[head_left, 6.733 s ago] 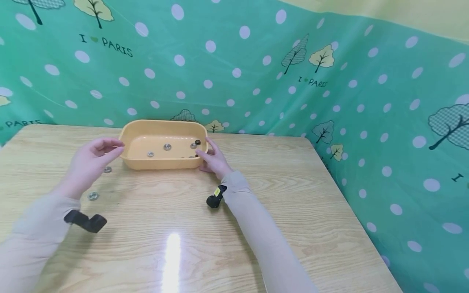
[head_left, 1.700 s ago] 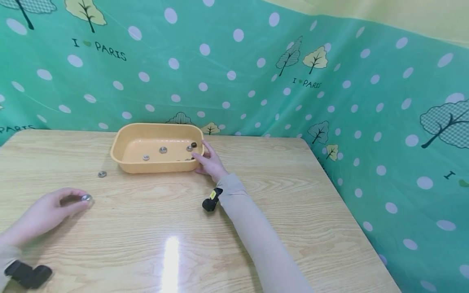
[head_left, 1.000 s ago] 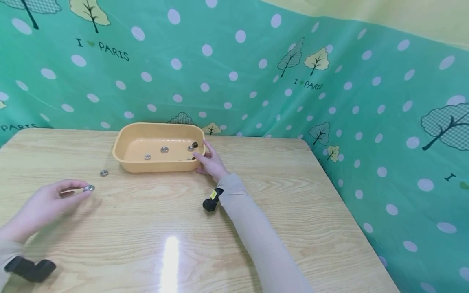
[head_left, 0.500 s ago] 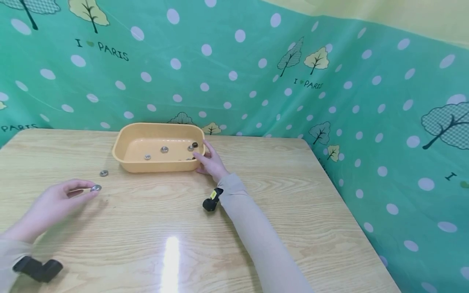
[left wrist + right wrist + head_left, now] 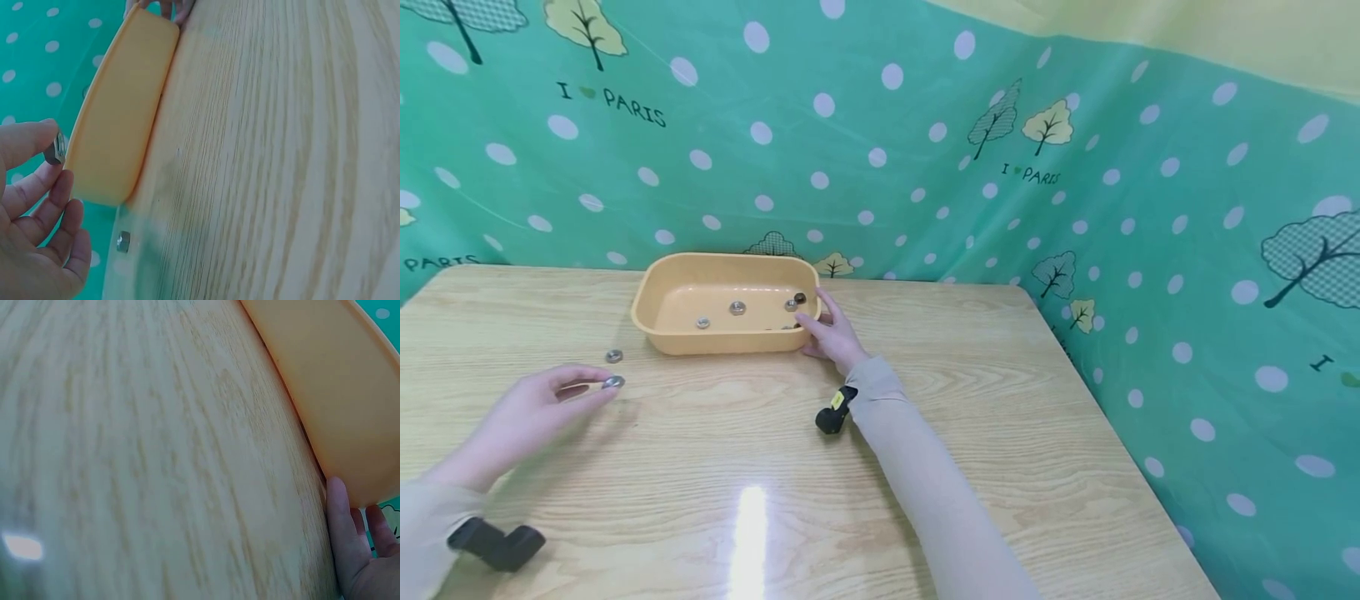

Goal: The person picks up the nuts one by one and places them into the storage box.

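My left hand point(image 5: 546, 406) pinches a silver metal nut point(image 5: 614, 382) between thumb and fingertips, held above the table to the left of a yellow plastic bin. In the left wrist view the nut point(image 5: 56, 150) shows its flat sides, and the other fingers curl loosely below. A second nut point(image 5: 614, 356) lies on the table just beyond the held one. My right hand point(image 5: 837, 337) grips the right end of the bin point(image 5: 722, 343), its fingers at the rim and outer wall. Inside the bin lie several nuts point(image 5: 737, 307), some silver, some dark; the front wall partly hides a few.
The bin stands near the back of the wood-grain table point(image 5: 1000, 433), close to a green dotted curtain point(image 5: 880, 158). A bright light reflection point(image 5: 748, 533) shows at the front of the table. Each wrist wears a black camera point(image 5: 496, 543).
Earlier, my left hand was by the bin's left end with two nuts on the table. It then picked up the nearer nut and has moved right with it. My right hand stays on the bin.
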The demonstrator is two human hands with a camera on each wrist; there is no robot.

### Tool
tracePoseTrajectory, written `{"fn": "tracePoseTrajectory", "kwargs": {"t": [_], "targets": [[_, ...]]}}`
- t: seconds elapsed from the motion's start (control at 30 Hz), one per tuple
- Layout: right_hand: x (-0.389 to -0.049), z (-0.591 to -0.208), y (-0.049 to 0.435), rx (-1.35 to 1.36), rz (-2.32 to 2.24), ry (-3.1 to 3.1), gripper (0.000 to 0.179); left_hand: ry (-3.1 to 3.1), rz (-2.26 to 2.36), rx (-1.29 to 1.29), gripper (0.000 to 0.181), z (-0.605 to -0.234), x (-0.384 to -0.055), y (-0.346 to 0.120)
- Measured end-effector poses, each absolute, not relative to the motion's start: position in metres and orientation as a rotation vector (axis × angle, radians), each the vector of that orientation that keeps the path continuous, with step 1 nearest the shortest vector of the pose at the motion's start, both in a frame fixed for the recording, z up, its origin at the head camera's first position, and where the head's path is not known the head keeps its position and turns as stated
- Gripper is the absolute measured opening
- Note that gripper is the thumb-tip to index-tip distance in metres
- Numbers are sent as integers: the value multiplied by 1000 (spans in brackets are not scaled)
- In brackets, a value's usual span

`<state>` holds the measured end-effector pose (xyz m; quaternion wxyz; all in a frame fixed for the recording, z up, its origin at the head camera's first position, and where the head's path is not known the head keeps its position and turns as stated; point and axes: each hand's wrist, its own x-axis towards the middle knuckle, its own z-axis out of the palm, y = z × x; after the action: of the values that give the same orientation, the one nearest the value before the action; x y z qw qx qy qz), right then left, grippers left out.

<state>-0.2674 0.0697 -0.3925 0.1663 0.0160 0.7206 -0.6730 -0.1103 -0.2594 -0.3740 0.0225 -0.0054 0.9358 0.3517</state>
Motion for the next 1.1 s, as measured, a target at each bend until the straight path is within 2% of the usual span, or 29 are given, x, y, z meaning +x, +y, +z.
{"fn": "tracePoseTrajectory", "kwargs": {"t": [0.9, 1.1], "targets": [[-266, -389, 71, 56, -1910, 2067, 66, 2864, 1186, 59, 48, -359, -128, -226], [-264, -388, 70, 74, -1905, 2058, 67, 2863, 1239, 104, 43, -357, -133, -216]]}}
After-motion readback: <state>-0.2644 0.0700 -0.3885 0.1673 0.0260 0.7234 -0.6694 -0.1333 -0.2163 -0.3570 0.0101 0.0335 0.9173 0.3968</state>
